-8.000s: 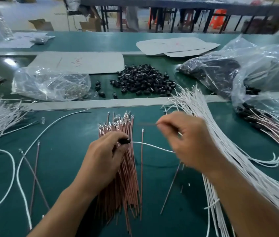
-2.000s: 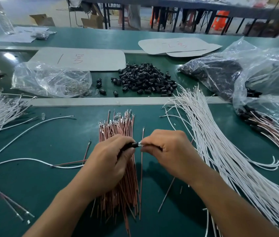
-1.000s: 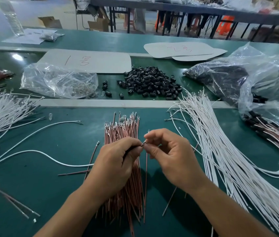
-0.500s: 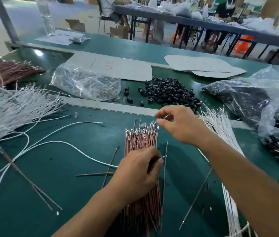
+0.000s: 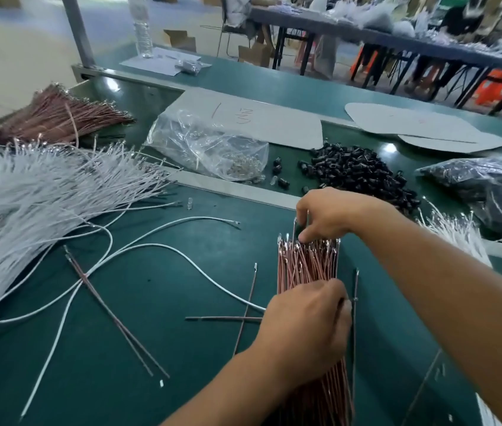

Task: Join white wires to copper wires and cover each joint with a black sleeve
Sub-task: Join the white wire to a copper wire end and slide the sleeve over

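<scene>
Step apparently copper-wire pick-up: left grip [image 5: 308,321] curled round white wire [image 5: 157,245] near desk [image 5: 151,395] front edge; right grip [image 5: 332,213] fingers bent onto tips of copper wires [image 5: 305,265], hold indeterminable; next likely calls for mating terminals squarely.

Right hand [image 5: 328,215] now at copper wires [image 5: 308,265]

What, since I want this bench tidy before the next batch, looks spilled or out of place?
A few black sleeves lie apart from their pile, toward the plastic bag. Left of the copper bundle, loose copper wires and white wires lie crossed over each other on the mat. Nothing looks damaged.
</scene>
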`<state>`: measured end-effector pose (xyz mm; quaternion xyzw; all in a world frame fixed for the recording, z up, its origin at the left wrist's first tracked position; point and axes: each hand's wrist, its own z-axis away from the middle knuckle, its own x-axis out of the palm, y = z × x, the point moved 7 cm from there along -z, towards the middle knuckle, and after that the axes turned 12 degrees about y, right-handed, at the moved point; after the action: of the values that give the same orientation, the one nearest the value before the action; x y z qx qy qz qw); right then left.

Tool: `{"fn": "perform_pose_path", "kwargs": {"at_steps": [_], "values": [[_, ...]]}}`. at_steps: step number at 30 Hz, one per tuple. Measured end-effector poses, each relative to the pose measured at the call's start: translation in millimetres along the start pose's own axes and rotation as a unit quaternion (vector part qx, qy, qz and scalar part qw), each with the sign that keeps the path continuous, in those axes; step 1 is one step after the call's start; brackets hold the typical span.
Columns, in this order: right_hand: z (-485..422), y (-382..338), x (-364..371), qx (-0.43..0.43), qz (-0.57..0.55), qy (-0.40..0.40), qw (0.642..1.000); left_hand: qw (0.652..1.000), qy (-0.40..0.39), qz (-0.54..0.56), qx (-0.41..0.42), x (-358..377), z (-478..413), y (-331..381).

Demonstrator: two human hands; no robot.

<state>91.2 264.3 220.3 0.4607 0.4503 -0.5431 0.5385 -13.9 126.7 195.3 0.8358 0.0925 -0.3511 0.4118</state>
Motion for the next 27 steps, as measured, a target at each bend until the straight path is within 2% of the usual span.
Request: {"fn": "perform_pose_path", "kwargs": {"at_steps": [9,14,17,20,22,24,27], "values": [[30,-1,9,-0.003,-0.055,0.056,0.997,0.999,0.005,0.031,-0.019,0,6,-5],[44,17,13,0.014,-0.145,0.066,0.987,0.998,0.015,0.056,-0.026,-2,4,-6],[55,32,6,0.028,-0.268,0.156,0.950,0.996,0.021,0.082,-0.022,-2,3,-4],[79,53,-12,0.052,-0.423,0.297,0.854,0.995,0.029,0.097,-0.025,-2,3,-3],[100,65,-14,0.055,-0.483,0.343,0.804,0.993,0.031,0.108,-0.030,-2,4,-4],[120,74,-5,0.060,-0.483,0.349,0.801,0.993,0.037,0.107,-0.020,-3,3,-3],[134,89,22,0.112,-0.439,0.326,0.830,0.994,0.045,0.102,-0.002,-5,2,-1]]}}
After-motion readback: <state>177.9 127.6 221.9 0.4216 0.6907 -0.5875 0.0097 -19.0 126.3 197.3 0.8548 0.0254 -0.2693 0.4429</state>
